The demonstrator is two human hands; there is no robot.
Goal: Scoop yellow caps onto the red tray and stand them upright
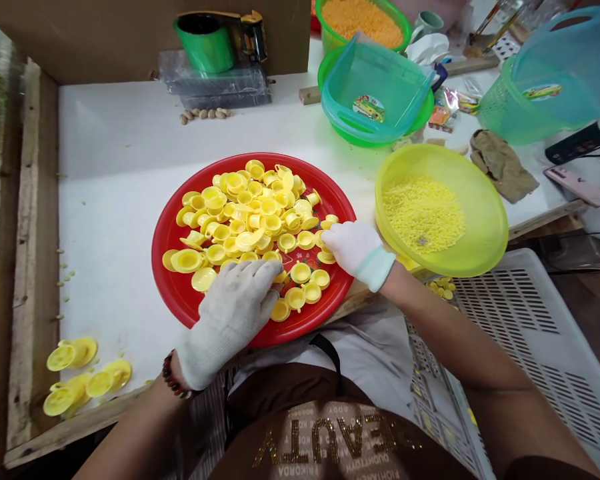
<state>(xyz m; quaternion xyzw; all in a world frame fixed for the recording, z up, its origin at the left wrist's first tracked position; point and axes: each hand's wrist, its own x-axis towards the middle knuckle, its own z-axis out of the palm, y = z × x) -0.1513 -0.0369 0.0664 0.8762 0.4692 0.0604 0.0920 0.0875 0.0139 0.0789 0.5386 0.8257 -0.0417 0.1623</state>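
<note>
A red round tray (173, 280) lies at the table's near edge, heaped with several small yellow plastic caps (250, 213). My left hand (233, 313), in a white knit glove, rests palm down on the tray's near rim, fingers stretched over the nearest caps. My right hand (355, 250), also gloved, sits at the tray's right edge with its fingers curled among the caps; what it grips is hidden. A yellow bowl (485, 200) holding tiny yellow beads (423, 213) stands just right of that hand.
A few yellow caps (80, 377) lie at the table's near left corner. At the back are green and teal baskets (375, 93), a bowl of orange beads (363, 20) and a green tape dispenser (215, 43). A white slatted crate (535, 347) sits lower right.
</note>
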